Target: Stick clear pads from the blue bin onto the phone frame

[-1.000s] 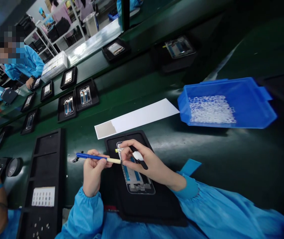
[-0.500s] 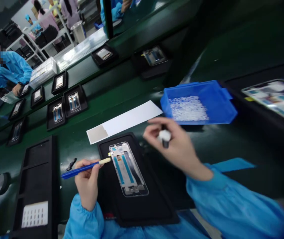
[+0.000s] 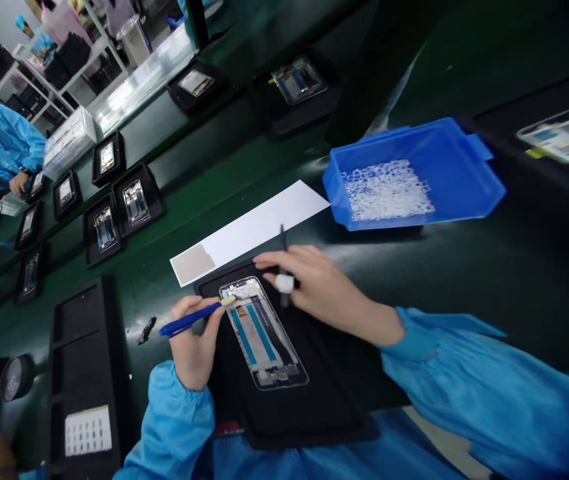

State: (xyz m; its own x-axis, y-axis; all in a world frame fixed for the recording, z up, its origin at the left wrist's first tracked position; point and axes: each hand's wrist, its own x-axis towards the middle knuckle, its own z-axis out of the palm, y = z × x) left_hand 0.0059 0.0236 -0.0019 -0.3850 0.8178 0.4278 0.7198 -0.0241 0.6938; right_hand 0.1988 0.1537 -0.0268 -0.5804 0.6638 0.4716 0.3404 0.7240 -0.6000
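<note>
- The left hand (image 3: 195, 347) is closed around a blue-handled swab stick (image 3: 192, 321), whose pale tip rests on the top edge of the phone frame (image 3: 263, 334)
- The right hand (image 3: 309, 283) is closed on a thin black tool (image 3: 283, 267) with a white collar, held upright just beside the upper right corner of the phone frame
- The phone frame lies face up in a black tray (image 3: 309, 400) on the green bench (image 3: 489, 267), directly in front of the person, between both hands
- A white paper strip (image 3: 259, 227) lies just beyond the tray
- A blue bin (image 3: 459, 180) holding small clear parts stands to the right of the strip
- A long black compartment tray (image 3: 84, 373) lies to the left, well apart from the hands
- More trays with phone frames (image 3: 114, 213) line the conveyor beyond
</note>
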